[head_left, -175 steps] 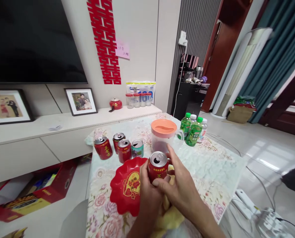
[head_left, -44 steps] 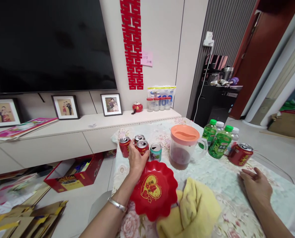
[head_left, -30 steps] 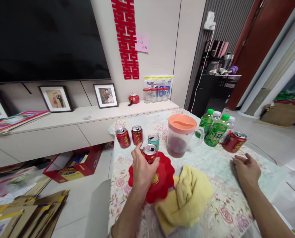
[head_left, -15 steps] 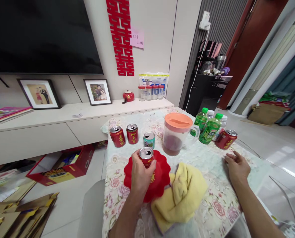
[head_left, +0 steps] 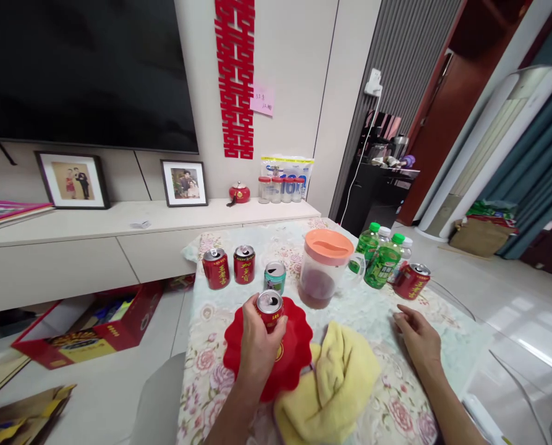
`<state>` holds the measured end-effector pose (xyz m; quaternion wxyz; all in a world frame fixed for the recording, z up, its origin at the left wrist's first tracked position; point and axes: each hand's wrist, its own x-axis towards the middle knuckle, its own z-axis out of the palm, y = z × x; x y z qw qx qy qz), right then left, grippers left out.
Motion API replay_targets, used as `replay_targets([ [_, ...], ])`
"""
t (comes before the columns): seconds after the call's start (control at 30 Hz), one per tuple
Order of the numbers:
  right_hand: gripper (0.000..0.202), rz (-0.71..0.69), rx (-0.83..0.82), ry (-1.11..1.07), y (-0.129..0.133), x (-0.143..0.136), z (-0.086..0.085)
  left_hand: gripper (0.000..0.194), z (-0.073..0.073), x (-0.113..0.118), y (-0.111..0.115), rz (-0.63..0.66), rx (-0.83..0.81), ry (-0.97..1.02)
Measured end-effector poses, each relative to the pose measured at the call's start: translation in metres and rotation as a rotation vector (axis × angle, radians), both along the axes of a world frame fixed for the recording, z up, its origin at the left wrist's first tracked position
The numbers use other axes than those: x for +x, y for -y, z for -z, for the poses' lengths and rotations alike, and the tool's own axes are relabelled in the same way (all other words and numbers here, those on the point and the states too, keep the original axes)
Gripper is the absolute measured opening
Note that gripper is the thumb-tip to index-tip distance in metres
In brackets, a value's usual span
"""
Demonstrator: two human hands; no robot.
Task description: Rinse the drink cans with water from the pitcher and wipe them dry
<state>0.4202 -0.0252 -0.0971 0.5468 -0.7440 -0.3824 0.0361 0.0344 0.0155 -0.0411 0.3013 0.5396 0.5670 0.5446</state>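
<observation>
My left hand (head_left: 260, 349) is wrapped round an opened red drink can (head_left: 270, 304), upright over a red scalloped plate (head_left: 298, 343). Just behind this can stands a small teal can (head_left: 274, 277), also opened. Two more red cans, one at the far left (head_left: 216, 270) and one beside it (head_left: 244, 266), stand on the flowered tablecloth. My right hand (head_left: 417, 339) rests near the table's right side, fingers loosely bent and apart, holding nothing. Nearest to it is another red can (head_left: 412, 282). Between my hands lies a crumpled yellow cloth (head_left: 338, 383), touching the plate.
A clear pitcher (head_left: 319, 275) with an orange lid and dark liquid stands mid-table. Green-labelled bottles (head_left: 383, 266) cluster at the right. Behind the table, a white cabinet (head_left: 164, 216) carries framed photos, a red pot (head_left: 239, 193) and several red-lidded jars (head_left: 287, 190).
My right hand has shifted a little left across the tablecloth. My left hand keeps the can over the plate. The whole view has tilted slightly upward.
</observation>
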Motion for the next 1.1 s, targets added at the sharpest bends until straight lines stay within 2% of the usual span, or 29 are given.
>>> replay_targets([
  [0.2, 0.058, -0.033, -0.042, 0.001, -0.006, -0.019, -0.011, 0.056, 0.003, -0.001, -0.001, -0.004, 0.02, 0.026],
  [0.43, 0.053, -0.218, -0.006, -0.086, -0.013, -0.06, -0.017, 0.057, -0.001, 0.001, 0.001, 0.008, -0.004, 0.052],
  [0.53, 0.056, -0.308, 0.091, -0.236, -0.022, -0.076, -0.028, 0.057, -0.001, 0.001, 0.001, 0.002, -0.003, 0.05],
  [0.77, 0.057, -0.482, 0.353, -0.47, -0.066, -0.104, -0.071, 0.059, 0.006, -0.003, 0.0, 0.035, -0.008, 0.0],
  [0.9, 0.054, -0.478, 0.452, -0.522, -0.085, -0.119, -0.086, 0.059, 0.005, -0.002, 0.002, 0.01, -0.005, 0.012],
  [1.1, 0.059, -0.438, 0.534, -0.513, -0.1, -0.13, -0.098, 0.058, 0.008, 0.002, 0.003, 0.015, 0.012, 0.006],
])
